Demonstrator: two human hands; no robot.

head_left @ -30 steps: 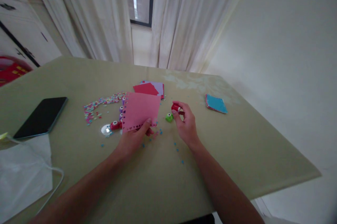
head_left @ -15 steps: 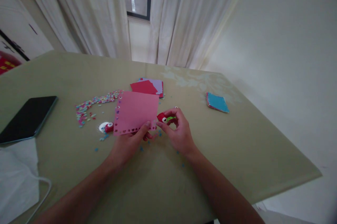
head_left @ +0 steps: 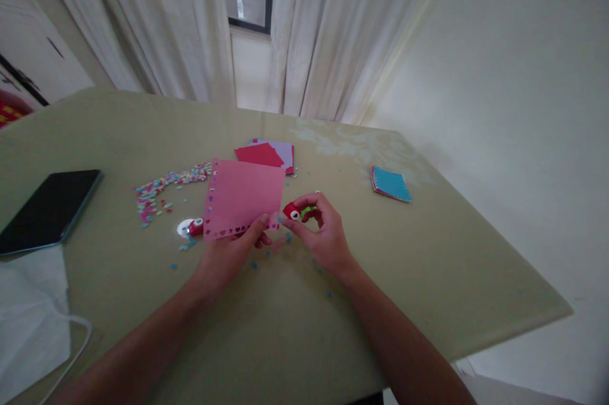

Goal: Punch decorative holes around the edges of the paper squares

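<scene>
My left hand [head_left: 238, 249] pinches a square pink sheet of paper [head_left: 245, 195] by its lower right part, thumb on top. Small shapes are cut out along the sheet's left and bottom edges. My right hand [head_left: 323, 233] is closed round a small red and green craft punch [head_left: 291, 210] with a googly eye, just right of the sheet and apart from it. Left of the paper, a second red punch [head_left: 195, 226] with an eye lies beside a round white piece [head_left: 184, 228]. Blue and pink punched bits [head_left: 280, 243] are scattered below the hands.
A curved band of coloured paper bits [head_left: 162, 186] lies on the left. Red and lilac papers [head_left: 266, 154] are stacked behind the sheet, and a blue-topped stack [head_left: 391, 184] sits at right. A dark tablet [head_left: 50, 208] and a white cloth-like item [head_left: 33, 316] occupy the left side.
The pink sheet has tilted slightly and now stands a little apart from the punch, which was at its right edge. Both hands keep their holds; the view has shifted slightly.
</scene>
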